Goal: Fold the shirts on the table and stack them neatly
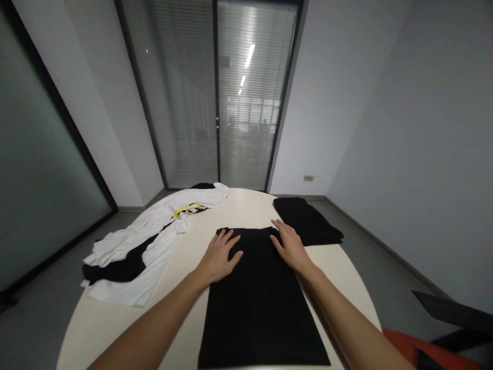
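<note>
A black folded garment (260,308) lies flat and smooth on the table in front of me, its long sides running away from me. My left hand (219,257) rests on its far left edge with the fingers spread. On the far right edge lies my right hand (290,246), fingers apart, the thumb on the cloth. Neither hand grips anything. Just beyond my right hand is a second black folded garment (308,222). Which kind of garment the black cloth is, I cannot tell.
White and black clothes (154,241), with a yellow-patterned bit, lie in a loose heap along the left side of the pale round table (239,208). An orange chair (419,344) with a black armrest stands at the lower right. Glass panels (219,144) with blinds are behind the table.
</note>
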A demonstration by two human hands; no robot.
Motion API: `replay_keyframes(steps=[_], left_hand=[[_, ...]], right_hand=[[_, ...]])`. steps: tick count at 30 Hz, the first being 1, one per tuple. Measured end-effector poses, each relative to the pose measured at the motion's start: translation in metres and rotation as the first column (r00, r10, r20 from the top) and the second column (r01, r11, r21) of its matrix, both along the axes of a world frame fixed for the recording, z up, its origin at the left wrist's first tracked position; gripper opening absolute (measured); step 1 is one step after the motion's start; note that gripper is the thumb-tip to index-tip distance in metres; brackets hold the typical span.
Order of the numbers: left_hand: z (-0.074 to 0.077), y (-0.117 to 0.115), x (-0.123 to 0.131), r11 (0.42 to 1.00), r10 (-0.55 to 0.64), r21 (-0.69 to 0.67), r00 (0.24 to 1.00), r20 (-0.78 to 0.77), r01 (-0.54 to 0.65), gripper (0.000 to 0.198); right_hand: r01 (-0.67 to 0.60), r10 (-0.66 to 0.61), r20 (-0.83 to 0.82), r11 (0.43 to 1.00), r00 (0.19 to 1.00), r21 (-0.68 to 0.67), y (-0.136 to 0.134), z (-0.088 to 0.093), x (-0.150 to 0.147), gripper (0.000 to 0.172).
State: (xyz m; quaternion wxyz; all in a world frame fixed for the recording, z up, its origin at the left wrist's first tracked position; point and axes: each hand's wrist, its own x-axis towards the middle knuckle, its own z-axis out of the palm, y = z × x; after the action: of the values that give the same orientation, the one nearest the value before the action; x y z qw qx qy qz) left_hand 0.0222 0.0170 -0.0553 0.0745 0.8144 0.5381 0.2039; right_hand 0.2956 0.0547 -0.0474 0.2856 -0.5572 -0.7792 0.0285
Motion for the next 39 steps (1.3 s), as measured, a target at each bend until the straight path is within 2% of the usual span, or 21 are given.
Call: replay_keyframes(steps=[2,4,6,8,11,14,18,21,24,30,39], left_hand=[[-0.001,0.003,-0.003,1.0,-0.009,-0.01,1.0,-0.014,0.008,0.057],[-0.001,0.005,-0.005,1.0,-0.017,-0.013,1.0,-0.013,0.017,0.057],[0.001,0.004,-0.005,1.0,-0.014,0.023,1.0,0.009,0.014,0.054],[0.006,-0.001,-0.003,0.995,-0.04,0.09,0.999,0.035,0.037,0.049],[0.013,-0.013,0.001,0.972,-0.211,0.12,0.976,0.052,0.203,0.051],[0.018,-0.026,0.005,0.922,-0.386,0.015,0.922,0.004,0.386,0.061],[0.03,-0.041,0.014,0.899,-0.437,-0.042,0.896,-0.079,0.435,0.06],[0.041,-0.058,0.026,0.819,-0.574,-0.074,0.817,-0.058,0.569,0.067],[0.043,-0.076,0.041,0.74,-0.671,-0.089,0.74,-0.038,0.667,0.071],[0.035,-0.088,0.055,0.636,-0.77,-0.086,0.638,-0.005,0.767,0.061],[0.037,-0.092,0.053,0.614,-0.784,-0.108,0.62,0.034,0.782,0.075]], right_hand=[[-0.094,0.096,0.043,0.994,0.994,-0.056,-0.01,0.007,-0.005,0.053],[-0.134,0.153,0.086,0.97,0.984,-0.201,-0.017,0.008,-0.009,0.057],[-0.113,0.16,0.123,0.939,0.98,-0.324,-0.021,0.004,-0.01,0.061],[-0.09,0.151,0.139,0.925,0.979,-0.368,-0.021,-0.002,-0.008,0.063],[-0.075,0.132,0.141,0.933,0.981,-0.352,-0.017,-0.005,-0.006,0.062],[-0.056,0.114,0.147,0.936,0.983,-0.347,-0.014,-0.004,-0.005,0.061],[-0.05,0.11,0.155,0.936,0.982,-0.348,-0.013,-0.004,-0.004,0.06],[-0.046,0.111,0.173,0.939,0.979,-0.34,-0.012,-0.004,-0.003,0.059],[-0.049,0.108,0.173,0.947,0.979,-0.318,-0.009,-0.005,0.0,0.058],[-0.071,0.116,0.139,0.953,0.983,-0.294,-0.006,-0.008,0.003,0.058],[-0.09,0.125,0.11,0.956,0.986,-0.28,-0.004,-0.007,0.007,0.052]])
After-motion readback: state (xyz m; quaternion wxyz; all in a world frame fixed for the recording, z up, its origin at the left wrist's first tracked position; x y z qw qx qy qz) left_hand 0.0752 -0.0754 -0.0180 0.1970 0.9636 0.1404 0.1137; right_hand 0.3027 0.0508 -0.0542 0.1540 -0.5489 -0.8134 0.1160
